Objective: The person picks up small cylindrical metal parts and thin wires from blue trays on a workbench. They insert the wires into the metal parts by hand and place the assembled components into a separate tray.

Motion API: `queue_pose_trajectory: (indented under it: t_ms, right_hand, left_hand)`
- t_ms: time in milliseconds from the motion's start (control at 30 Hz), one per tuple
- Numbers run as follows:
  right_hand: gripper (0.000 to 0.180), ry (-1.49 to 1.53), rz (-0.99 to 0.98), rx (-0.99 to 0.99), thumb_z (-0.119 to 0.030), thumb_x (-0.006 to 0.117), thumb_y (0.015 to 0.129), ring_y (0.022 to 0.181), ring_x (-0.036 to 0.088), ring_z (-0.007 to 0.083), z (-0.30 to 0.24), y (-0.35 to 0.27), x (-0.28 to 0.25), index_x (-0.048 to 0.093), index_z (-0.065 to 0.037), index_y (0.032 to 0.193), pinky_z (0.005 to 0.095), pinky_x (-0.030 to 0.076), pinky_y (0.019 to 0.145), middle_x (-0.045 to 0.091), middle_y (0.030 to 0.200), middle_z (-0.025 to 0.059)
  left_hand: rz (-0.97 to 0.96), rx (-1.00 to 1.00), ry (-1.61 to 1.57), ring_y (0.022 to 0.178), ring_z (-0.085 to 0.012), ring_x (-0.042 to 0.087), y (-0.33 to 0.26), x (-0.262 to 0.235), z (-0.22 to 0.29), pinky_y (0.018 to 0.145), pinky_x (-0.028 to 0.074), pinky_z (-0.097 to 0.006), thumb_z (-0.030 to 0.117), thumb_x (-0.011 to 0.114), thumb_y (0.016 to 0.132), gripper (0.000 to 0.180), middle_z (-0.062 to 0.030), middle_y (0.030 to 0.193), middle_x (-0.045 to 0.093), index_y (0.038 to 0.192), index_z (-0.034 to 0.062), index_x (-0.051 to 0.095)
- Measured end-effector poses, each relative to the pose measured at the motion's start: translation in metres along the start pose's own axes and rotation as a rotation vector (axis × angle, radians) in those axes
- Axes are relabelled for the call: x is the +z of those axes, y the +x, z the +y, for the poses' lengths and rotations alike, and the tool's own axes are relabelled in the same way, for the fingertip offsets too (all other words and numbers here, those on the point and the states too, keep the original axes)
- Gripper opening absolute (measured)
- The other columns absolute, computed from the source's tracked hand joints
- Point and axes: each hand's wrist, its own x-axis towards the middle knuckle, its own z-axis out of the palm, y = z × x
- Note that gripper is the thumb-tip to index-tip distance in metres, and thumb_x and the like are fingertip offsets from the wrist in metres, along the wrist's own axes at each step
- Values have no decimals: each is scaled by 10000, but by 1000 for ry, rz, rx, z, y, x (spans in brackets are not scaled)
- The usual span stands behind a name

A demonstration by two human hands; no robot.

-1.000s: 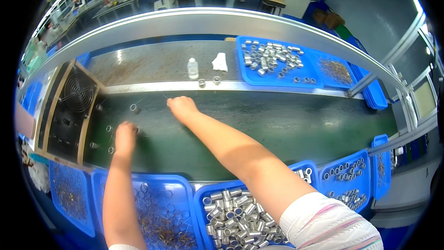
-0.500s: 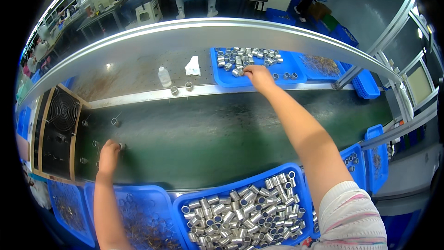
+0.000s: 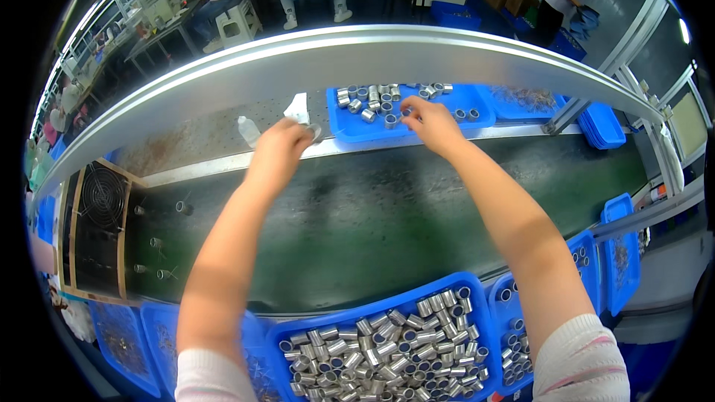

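Observation:
My left hand (image 3: 281, 150) is over the metal ledge behind the belt, its fingers closed on a short metal sleeve (image 3: 314, 132), slightly blurred. A white plastic bottle (image 3: 248, 132) and a crumpled white cloth or tissue (image 3: 297, 109) are beside that hand. My right hand (image 3: 433, 126) reaches over the near part of a blue tray (image 3: 357, 134), thumb and fingers pinched on a small metal sleeve (image 3: 407, 112). Loose metal sleeves (image 3: 369, 115) lie around it in the tray. Several sleeves with thin wires, such as one sleeve (image 3: 182, 207), stand on the green belt's left part.
A large blue tray (image 3: 477, 283) heaped with metal sleeves sits in front of me. A metal bar (image 3: 357, 52) crosses beyond the belt. A fan box (image 3: 100, 186) stands at the belt's left end. Stacked blue trays (image 3: 599, 126) are at right; people work farther back.
My left hand has moved from the belt's left part up to the ledge, and one sleeve is gone from the belt there. My right hand stays at the far tray. The view has shifted slightly.

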Motion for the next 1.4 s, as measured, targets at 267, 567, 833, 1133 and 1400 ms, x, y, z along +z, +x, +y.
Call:
queue_pose_trajectory:
  t_ms: [267,567,833,1133,1400]
  right_hand:
    - [132,844,-97,590,-170,617,874,570,474,55,17,-75,-10,623,-42,905,205,368,503,590,728,-4]
    - [136,1120,-305,579,-161,590,898,604,476,47,-27,-117,9,618,-28,901,185,342,511,550,695,-4]
    - [122,799,-598,531,-116,602,855,575,518,78,-155,-153,62,631,-4,893,200,382,501,597,692,39]
    - [96,250,-672,-475,-92,622,780,792,623,291,-254,-182,157,675,-81,859,355,491,696,659,877,73]
    - [139,273,-1007,-423,-75,606,790,805,641,283,-252,-155,175,698,-55,893,365,498,742,684,868,104]
  left_hand:
    - [-267,-79,419,950,-293,546,85,130,-24,841,451,-384,125,658,746,122,-98,940,608,858,94,694]
    - [123,-10,-32,902,-286,590,-1,41,-29,759,479,-378,76,680,731,126,-112,906,638,855,58,665]
    - [152,-637,15,804,-151,622,-279,-135,-57,716,493,-259,22,620,820,125,-63,882,665,940,22,658]
    - [288,-974,-157,866,-103,582,-437,-178,17,749,455,-219,6,578,865,103,-44,957,619,941,6,646]
    - [308,-929,-359,874,-139,595,-423,-155,35,761,472,-240,-22,582,827,110,-70,949,615,914,-15,649]
